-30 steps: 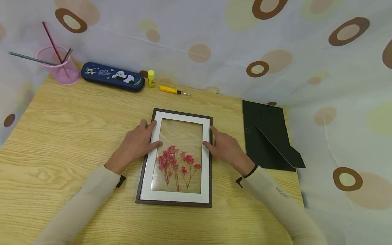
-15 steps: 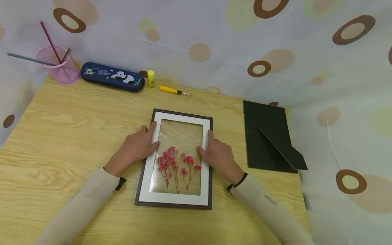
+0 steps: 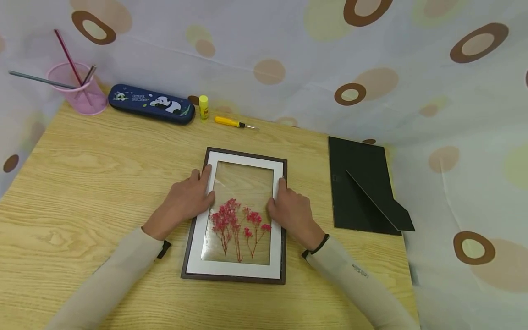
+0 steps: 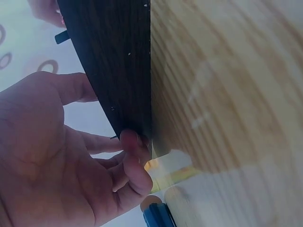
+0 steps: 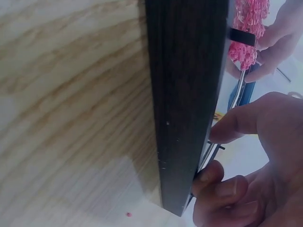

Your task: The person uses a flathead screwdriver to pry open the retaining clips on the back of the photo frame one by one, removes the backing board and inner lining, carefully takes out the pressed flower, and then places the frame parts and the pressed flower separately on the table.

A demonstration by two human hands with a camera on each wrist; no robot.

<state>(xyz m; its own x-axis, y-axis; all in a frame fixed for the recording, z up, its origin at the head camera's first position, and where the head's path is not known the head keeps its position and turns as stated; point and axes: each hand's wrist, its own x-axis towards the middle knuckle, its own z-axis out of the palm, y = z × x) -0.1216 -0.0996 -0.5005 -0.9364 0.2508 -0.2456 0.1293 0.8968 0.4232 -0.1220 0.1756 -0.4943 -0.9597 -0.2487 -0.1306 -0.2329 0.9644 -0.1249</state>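
Observation:
A dark picture frame (image 3: 237,278) lies flat on the table, holding a white mat (image 3: 231,268) around a clear pane. Pink dried flowers (image 3: 226,219) show in the pane's lower half. My left hand (image 3: 187,198) rests on the left side, index finger and thumb on the mat. On the right side my right hand (image 3: 292,213) presses likewise, index finger pointing forward. Both wrist views show other fingers bent against the frame's outer side. Small black tabs (image 5: 242,36) stick out above the rail. The fingertips' exact contact is partly hidden.
A black backing board (image 3: 350,201) with a raised stand leg lies at right. Along the back are a yellow screwdriver (image 3: 228,121), a glue stick (image 3: 204,107), a blue panda pencil case (image 3: 140,105) and a pink cup (image 3: 88,98) holding pencils. Patterned cloth hangs behind.
My right hand has shifted left from the frame's edge onto the mat, its thumb reaching the pane and then drawing back slightly. My left thumb has drawn in a little; the left hand otherwise stays.

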